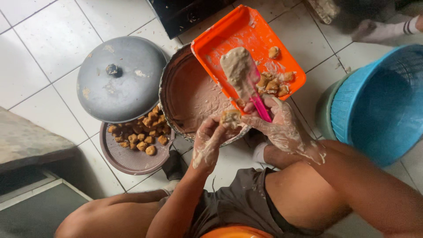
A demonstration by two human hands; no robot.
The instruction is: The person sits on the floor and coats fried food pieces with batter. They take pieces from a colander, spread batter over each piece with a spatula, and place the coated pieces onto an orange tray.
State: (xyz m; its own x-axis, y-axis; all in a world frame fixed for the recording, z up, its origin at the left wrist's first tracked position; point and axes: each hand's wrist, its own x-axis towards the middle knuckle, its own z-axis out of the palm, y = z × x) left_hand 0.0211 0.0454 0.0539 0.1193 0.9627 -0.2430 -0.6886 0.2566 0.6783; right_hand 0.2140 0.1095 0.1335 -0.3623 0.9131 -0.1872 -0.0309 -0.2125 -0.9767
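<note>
My left hand (211,140), smeared with pale batter, holds a small fried tofu piece (230,118) over the near rim of a big round metal pot (174,103) coated with batter. My right hand (282,125), also coated, grips a pink-handled spatula (246,79) whose blade carries a lump of batter. The blade lies over an orange tray (229,35) resting tilted on the pot's far edge. Several more tofu pieces (273,81) sit on the tray near the blade.
A grey pan lid (121,79) rests partly over a brown perforated plate (128,161) with several fried tofu pieces (143,132). A blue plastic basket (379,105) stands right. A black appliance (185,13) sits at the top; another person's socked foot (383,28) top right. My bare knees frame the tiled floor.
</note>
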